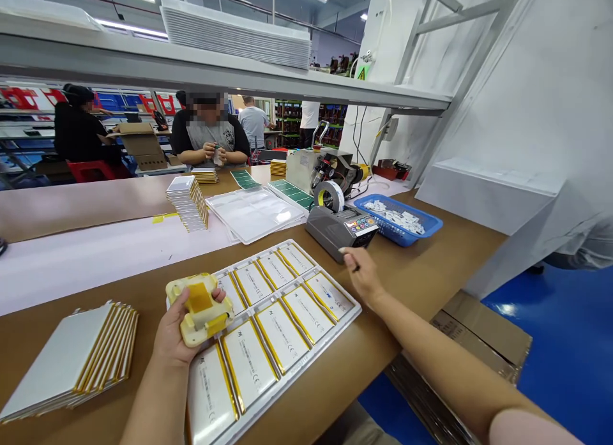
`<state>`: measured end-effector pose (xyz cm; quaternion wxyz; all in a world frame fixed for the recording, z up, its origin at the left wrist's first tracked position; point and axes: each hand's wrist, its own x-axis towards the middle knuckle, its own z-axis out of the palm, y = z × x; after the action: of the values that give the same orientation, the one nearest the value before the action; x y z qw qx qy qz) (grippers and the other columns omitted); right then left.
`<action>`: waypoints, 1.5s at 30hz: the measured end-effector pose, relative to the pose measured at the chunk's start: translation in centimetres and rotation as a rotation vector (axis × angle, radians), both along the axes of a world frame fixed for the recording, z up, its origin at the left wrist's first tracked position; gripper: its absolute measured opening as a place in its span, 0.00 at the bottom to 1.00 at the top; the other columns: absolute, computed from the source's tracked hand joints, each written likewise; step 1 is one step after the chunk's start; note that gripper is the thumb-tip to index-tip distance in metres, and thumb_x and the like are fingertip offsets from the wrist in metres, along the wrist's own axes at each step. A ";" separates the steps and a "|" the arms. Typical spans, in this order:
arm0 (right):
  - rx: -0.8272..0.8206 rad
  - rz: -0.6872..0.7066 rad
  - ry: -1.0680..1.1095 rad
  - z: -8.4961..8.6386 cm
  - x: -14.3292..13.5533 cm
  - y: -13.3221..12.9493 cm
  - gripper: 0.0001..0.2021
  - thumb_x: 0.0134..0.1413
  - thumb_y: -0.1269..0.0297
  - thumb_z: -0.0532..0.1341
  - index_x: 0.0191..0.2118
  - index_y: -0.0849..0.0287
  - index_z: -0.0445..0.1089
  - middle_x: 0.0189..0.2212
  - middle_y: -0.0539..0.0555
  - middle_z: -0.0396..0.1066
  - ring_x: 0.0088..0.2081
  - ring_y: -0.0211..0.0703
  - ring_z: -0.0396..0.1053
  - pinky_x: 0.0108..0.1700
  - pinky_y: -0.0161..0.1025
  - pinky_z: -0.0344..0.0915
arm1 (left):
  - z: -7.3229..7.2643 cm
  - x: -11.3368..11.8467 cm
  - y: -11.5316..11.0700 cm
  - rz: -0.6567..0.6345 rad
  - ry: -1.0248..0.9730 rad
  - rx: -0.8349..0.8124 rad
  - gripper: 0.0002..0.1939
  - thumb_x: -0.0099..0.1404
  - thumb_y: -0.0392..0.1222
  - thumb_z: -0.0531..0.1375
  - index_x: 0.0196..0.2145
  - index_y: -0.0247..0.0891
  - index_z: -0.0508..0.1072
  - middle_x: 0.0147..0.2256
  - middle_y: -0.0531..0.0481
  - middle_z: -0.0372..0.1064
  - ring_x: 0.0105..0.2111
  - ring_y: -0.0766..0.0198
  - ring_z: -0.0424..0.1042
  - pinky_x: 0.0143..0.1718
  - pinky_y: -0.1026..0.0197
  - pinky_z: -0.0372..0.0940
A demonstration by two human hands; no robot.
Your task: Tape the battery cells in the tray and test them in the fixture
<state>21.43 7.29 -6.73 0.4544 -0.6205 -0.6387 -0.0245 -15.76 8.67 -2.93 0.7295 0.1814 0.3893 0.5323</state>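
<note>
My left hand (176,330) is wrapped round a pale yellow plastic fixture (205,329), which has an amber patch on its face, above the left part of a white tray (352,312). In the tray lie several flat white battery packs (249,362) with yellow edges. My right hand (364,276) is closed, fingers pinched near the front of a grey tape dispenser (330,231), right of the tray; a small dark item shows at the fingers, too small to name. A roll of tape (329,196) stands on the dispenser.
Battery packs (71,355) are stacked at the left, with another stack (188,202) farther back. White sheets or trays (253,212) lie behind the tray. A blue basket (407,237) holds small white pieces. A shelf (230,78) crosses overhead. A person (211,135) sits opposite.
</note>
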 end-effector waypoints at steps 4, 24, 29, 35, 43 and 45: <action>0.070 -0.409 -0.036 2.2 5.4 1.1 0.19 0.55 0.55 0.44 0.44 0.54 0.67 0.37 0.57 0.58 0.42 0.46 0.59 0.43 0.43 0.59 | -0.1 0.0 0.1 0.023 -0.030 -0.005 0.18 0.55 0.40 0.55 0.43 0.31 0.66 0.36 0.37 0.68 0.36 0.52 0.70 0.38 0.43 0.64; -0.110 -0.229 1.350 -0.4 3.3 1.9 0.18 0.39 0.50 0.61 0.21 0.58 0.55 0.14 0.43 0.52 0.14 0.29 0.45 0.14 0.31 0.47 | -0.1 -0.4 -0.2 0.000 -0.069 -0.014 0.18 0.55 0.39 0.56 0.44 0.29 0.65 0.35 0.39 0.69 0.34 0.55 0.71 0.39 0.45 0.65; 0.063 -0.282 0.982 2.6 1.3 0.4 0.14 0.43 0.53 0.59 0.25 0.58 0.58 0.20 0.47 0.57 0.21 0.33 0.54 0.22 0.33 0.54 | -0.6 -0.4 0.1 0.046 -0.043 -0.060 0.18 0.55 0.41 0.56 0.42 0.28 0.66 0.34 0.38 0.70 0.36 0.54 0.70 0.38 0.47 0.65; -0.502 0.666 -0.246 5.2 -5.8 -1.8 0.16 0.38 0.52 0.62 0.30 0.57 0.64 0.41 0.54 0.59 0.38 0.42 0.61 0.41 0.38 0.58 | -0.5 -0.1 -0.2 0.012 -0.077 -0.049 0.17 0.57 0.43 0.55 0.41 0.28 0.66 0.33 0.38 0.70 0.33 0.54 0.71 0.37 0.46 0.65; -0.829 0.557 -0.417 1.7 -7.5 0.9 0.34 0.23 0.47 0.67 0.41 0.54 0.61 0.45 0.54 0.57 0.38 0.45 0.62 0.36 0.38 0.60 | -0.5 0.0 -0.1 0.019 -0.028 -0.033 0.18 0.56 0.43 0.54 0.42 0.29 0.66 0.33 0.37 0.70 0.34 0.50 0.71 0.35 0.44 0.65; -0.787 0.485 -0.342 1.1 -7.4 1.2 0.36 0.24 0.49 0.68 0.45 0.53 0.58 0.46 0.55 0.58 0.41 0.47 0.62 0.39 0.39 0.59 | -0.5 0.1 -0.1 0.017 -0.033 -0.036 0.19 0.56 0.43 0.55 0.44 0.30 0.65 0.34 0.38 0.70 0.35 0.51 0.70 0.36 0.44 0.65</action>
<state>14.00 8.53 -5.63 0.0667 -0.5655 -0.7909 0.2239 -15.68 8.61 -3.40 0.7346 0.1560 0.3883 0.5341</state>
